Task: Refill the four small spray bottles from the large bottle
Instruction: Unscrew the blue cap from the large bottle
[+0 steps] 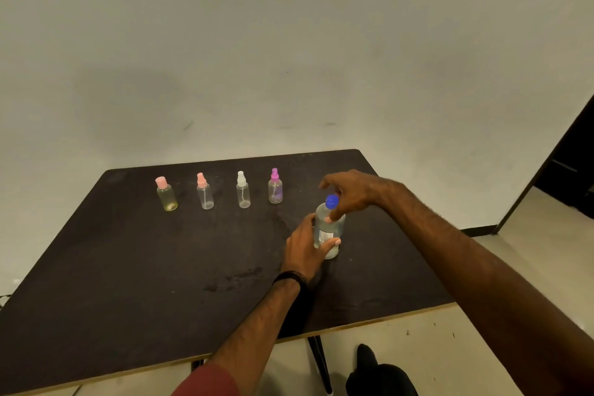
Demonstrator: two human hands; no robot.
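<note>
The large clear bottle [328, 228] with a blue cap [332, 201] stands upright on the dark table [128, 267]. My left hand [303, 251] grips its body from the left. My right hand [350, 191] hovers over the cap, its thumb on the bottle's shoulder and its fingers spread. Four small spray bottles stand in a row behind: a yellowish one with a pink cap [166, 194], a clear one with a pink sprayer [204, 192], a clear one with a white sprayer [243, 190] and a purple-tinted one with a magenta sprayer [275, 187].
The table's near edge [369, 321] runs along the bottom; a table leg [318, 360] and a dark shoe [366, 357] show below it. A pale wall stands close behind the table. A dark doorway [572, 164] opens at the right.
</note>
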